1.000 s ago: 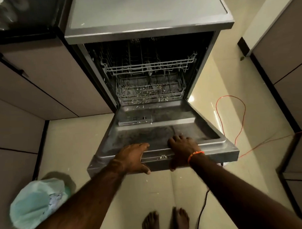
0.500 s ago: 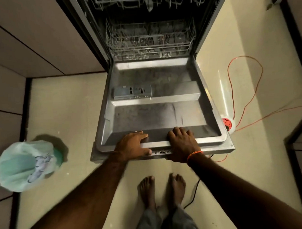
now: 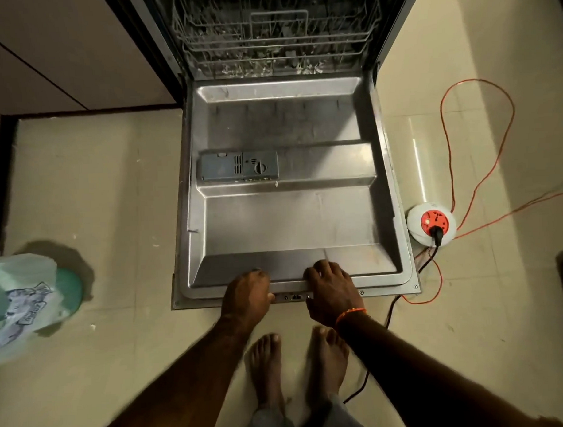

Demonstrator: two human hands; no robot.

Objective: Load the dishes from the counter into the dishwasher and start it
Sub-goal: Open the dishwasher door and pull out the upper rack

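Note:
The dishwasher door (image 3: 290, 225) lies fully open and flat, its steel inner panel facing up. A grey detergent dispenser (image 3: 239, 166) sits on its left half. My left hand (image 3: 247, 297) grips the door's near top edge, fingers curled over the rim. Just right of it my right hand (image 3: 330, 291), with an orange wrist thread, grips the same edge. Behind the door, the lower wire rack (image 3: 274, 38) sits inside the tub with no dishes visible in it.
A white and red extension socket (image 3: 431, 224) with orange cord lies on the floor right of the door, a black plug in it. A bin with a pale green bag (image 3: 24, 299) stands at the left. My bare feet (image 3: 298, 366) stand just before the door.
The door has swung down from part open to flat, both hands staying on its edge. My view has tilted downward and the upper rack has left the frame.

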